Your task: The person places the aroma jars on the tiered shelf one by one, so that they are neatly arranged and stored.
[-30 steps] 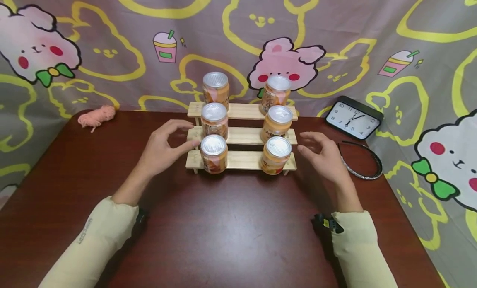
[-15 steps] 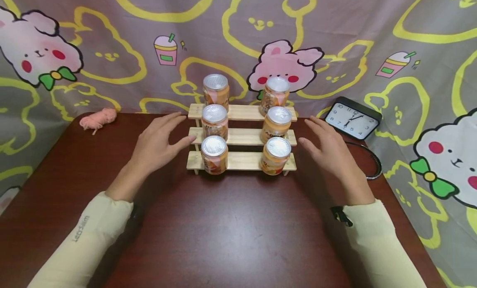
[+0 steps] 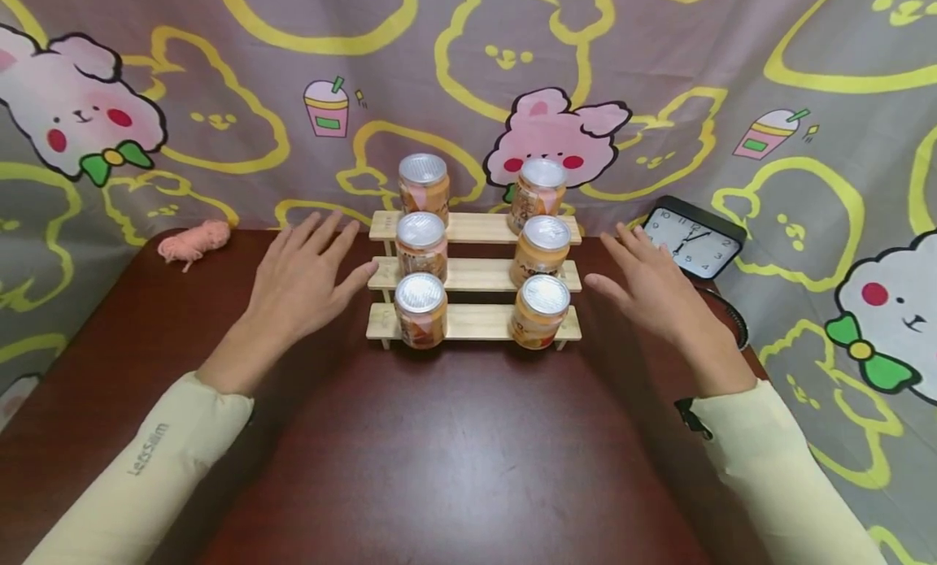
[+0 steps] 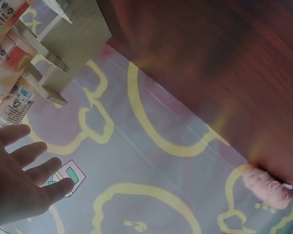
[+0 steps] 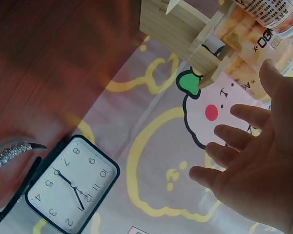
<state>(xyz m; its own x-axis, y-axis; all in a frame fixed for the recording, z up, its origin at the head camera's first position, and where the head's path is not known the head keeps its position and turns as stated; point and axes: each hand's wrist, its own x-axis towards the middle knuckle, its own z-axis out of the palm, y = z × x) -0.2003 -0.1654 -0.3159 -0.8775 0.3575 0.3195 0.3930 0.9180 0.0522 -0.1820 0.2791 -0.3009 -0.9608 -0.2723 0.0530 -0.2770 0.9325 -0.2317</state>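
Observation:
A light wooden three-step rack (image 3: 479,322) stands on the table, with two jars on each step. The jars, such as the front left jar (image 3: 421,311) and the front right jar (image 3: 540,313), have silver lids and orange contents. My left hand (image 3: 296,284) is held with fingers spread just left of the rack, its thumb close to the middle step. On the other side my right hand (image 3: 651,284) mirrors it, fingers straight and apart from the rack. Neither hand holds anything. Both wrist views show the spread fingers beside the rack's end panels.
A white-faced clock (image 3: 693,238) leans at the back right, partly behind my right hand. The headband (image 5: 10,165) lies before it, mostly hidden in the head view. Pink yarn (image 3: 194,242) lies at the back left of the brown table (image 3: 468,443). A patterned curtain (image 3: 256,77) hangs behind.
Both hands have drawn outward, away from the rack's sides, and their fingers have straightened and spread. The rack and jars have stayed in place.

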